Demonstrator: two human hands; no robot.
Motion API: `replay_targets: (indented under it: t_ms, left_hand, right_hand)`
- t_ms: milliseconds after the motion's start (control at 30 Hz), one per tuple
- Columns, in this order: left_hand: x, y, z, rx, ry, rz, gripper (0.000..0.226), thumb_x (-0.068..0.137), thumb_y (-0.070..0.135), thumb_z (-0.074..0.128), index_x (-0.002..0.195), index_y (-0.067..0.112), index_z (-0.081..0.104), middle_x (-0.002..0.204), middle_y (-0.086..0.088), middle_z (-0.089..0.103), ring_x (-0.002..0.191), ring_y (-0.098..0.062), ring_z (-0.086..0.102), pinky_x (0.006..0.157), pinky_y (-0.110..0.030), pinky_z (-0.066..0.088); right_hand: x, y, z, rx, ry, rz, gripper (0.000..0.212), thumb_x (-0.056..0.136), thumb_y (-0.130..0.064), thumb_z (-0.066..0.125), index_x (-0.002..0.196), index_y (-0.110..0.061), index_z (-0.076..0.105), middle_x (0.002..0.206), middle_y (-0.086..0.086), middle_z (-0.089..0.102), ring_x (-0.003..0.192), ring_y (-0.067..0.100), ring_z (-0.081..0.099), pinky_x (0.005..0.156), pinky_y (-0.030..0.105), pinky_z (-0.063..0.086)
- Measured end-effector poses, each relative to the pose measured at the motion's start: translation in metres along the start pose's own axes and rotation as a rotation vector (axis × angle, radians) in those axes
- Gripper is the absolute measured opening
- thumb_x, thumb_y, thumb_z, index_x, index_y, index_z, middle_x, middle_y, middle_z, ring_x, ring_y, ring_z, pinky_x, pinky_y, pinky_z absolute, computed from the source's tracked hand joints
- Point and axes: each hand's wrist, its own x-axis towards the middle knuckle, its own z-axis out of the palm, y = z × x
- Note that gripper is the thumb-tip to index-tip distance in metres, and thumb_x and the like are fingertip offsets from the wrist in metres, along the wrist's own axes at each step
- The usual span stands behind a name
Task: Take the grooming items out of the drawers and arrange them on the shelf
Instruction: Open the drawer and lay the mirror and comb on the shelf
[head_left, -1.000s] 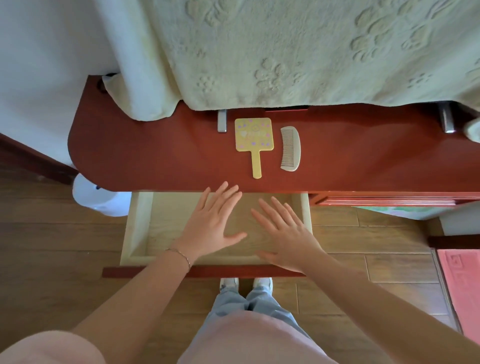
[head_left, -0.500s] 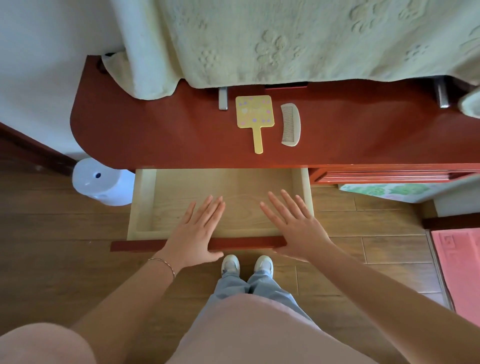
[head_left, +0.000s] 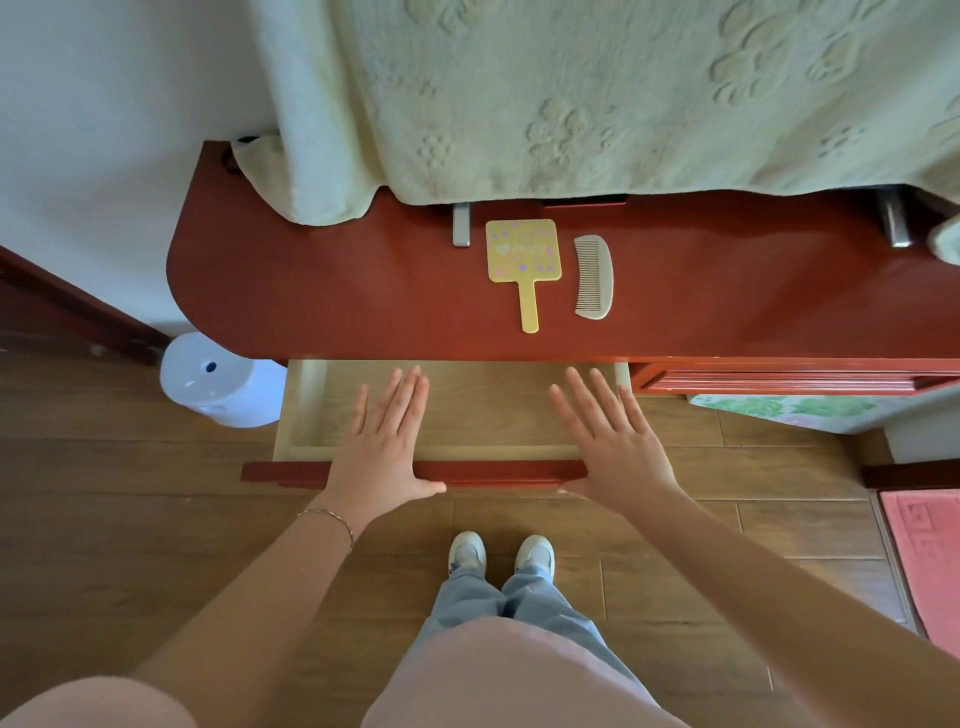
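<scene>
A yellow hand mirror (head_left: 523, 254) lies on the red wooden shelf (head_left: 322, 291), handle toward me. Just right of it lies a pale comb (head_left: 594, 277). Below the shelf a light wooden drawer (head_left: 298, 410) stands pulled out, and I see nothing inside it. My left hand (head_left: 382, 447) and my right hand (head_left: 615, 444) lie flat with straight fingers over the drawer's red front panel (head_left: 498, 472), palms against its top edge, holding nothing.
A cream blanket (head_left: 597, 93) hangs over the back of the shelf. A white round device (head_left: 218, 382) stands on the wooden floor left of the drawer. A second red drawer (head_left: 779, 376) sits closed at right. A pink mat (head_left: 930, 551) lies far right.
Both hands drew back from inside the drawer to its front panel and spread apart. The drawer shows less depth now than before, so it has slid partly in.
</scene>
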Motion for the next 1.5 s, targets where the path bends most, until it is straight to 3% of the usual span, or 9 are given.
replay_targets:
  t_ms: [133,233,333,467,633,767,1233,1400,1500]
  left_hand:
    - [0.011,-0.011,-0.006,0.028,0.032,-0.031,0.138,0.051,0.076,0.066,0.147,0.007,-0.005,0.156,-0.010,0.006,0.143,-0.024,0.000,0.115,-0.045,-0.007]
    - [0.020,-0.015,-0.008,0.033,0.039,-0.049,0.133,0.054,0.075,0.066,0.146,0.009,-0.004,0.156,-0.012,0.009,0.143,-0.025,0.004,0.115,-0.046,0.005]
    - [0.030,-0.018,-0.010,0.020,0.046,-0.078,0.131,0.055,0.074,0.067,0.146,0.005,0.003,0.155,-0.013,0.015,0.142,-0.025,0.009,0.113,-0.045,0.011]
    - [0.046,-0.023,-0.017,0.039,0.074,-0.091,0.126,0.057,0.074,0.066,0.146,0.006,0.007,0.155,-0.012,0.015,0.143,-0.026,0.011,0.113,-0.044,0.010]
    - [0.064,-0.029,-0.027,0.057,0.086,-0.117,0.121,0.064,0.072,0.062,0.148,0.007,0.002,0.157,-0.010,0.005,0.144,-0.024,0.001,0.114,-0.043,0.004]
    - [0.077,-0.034,-0.031,0.063,0.106,-0.142,0.119,0.065,0.067,0.066,0.147,0.005,0.007,0.156,-0.012,0.010,0.144,-0.024,0.005,0.115,-0.044,0.009]
    - [0.103,-0.039,-0.032,0.093,0.106,-0.117,0.108,0.070,0.060,0.066,0.146,0.003,0.015,0.154,-0.014,0.019,0.143,-0.027,0.013,0.113,-0.045,0.013]
    - [0.100,-0.021,-0.040,0.067,0.138,0.106,0.103,0.072,0.065,0.059,0.145,0.003,0.021,0.152,-0.014,0.024,0.141,-0.027,0.018,0.112,-0.042,0.018]
    - [0.101,0.009,-0.049,0.036,0.185,0.281,0.088,0.081,0.063,0.048,0.144,0.005,0.027,0.150,-0.012,0.030,0.139,-0.025,0.025,0.111,-0.041,0.020]
  right_hand:
    - [0.014,0.005,-0.005,-0.013,0.021,0.021,0.131,0.048,-0.069,0.075,0.147,-0.014,0.009,0.155,0.012,0.018,0.142,0.032,0.017,0.114,0.048,0.011]
    - [0.025,0.009,-0.007,-0.013,0.025,0.030,0.131,0.048,-0.067,0.077,0.147,-0.009,0.014,0.154,0.014,0.020,0.142,0.031,0.019,0.113,0.049,0.016]
    - [0.036,0.013,-0.007,-0.038,0.022,0.062,0.127,0.052,-0.067,0.074,0.146,-0.003,0.016,0.154,0.015,0.020,0.142,0.028,0.017,0.114,0.046,0.013]
    - [0.050,0.017,-0.011,-0.055,0.028,0.077,0.124,0.061,-0.067,0.069,0.145,-0.004,0.003,0.156,0.014,0.009,0.144,0.026,0.007,0.115,0.043,0.004]
    - [0.069,0.021,-0.022,-0.029,0.049,0.126,0.124,0.061,-0.060,0.074,0.145,-0.004,0.003,0.156,0.014,0.013,0.144,0.026,0.013,0.115,0.041,0.005]
    - [0.084,0.025,-0.026,-0.035,0.053,0.151,0.121,0.065,-0.056,0.073,0.144,-0.004,-0.002,0.157,0.013,0.009,0.145,0.025,0.008,0.114,0.041,0.002]
    - [0.109,0.029,-0.022,-0.003,0.122,0.214,0.109,0.063,-0.046,0.078,0.144,0.000,0.021,0.151,0.016,0.029,0.141,0.028,0.025,0.113,0.047,0.012]
    - [0.090,0.022,-0.028,0.029,0.081,0.179,0.103,0.077,-0.056,0.060,0.147,-0.005,0.003,0.156,0.013,0.012,0.145,0.025,0.008,0.115,0.043,0.002]
    - [0.062,0.017,-0.033,0.163,0.111,0.260,0.091,0.083,-0.050,0.054,0.148,-0.007,0.006,0.156,0.011,0.016,0.144,0.025,0.011,0.116,0.039,0.002]
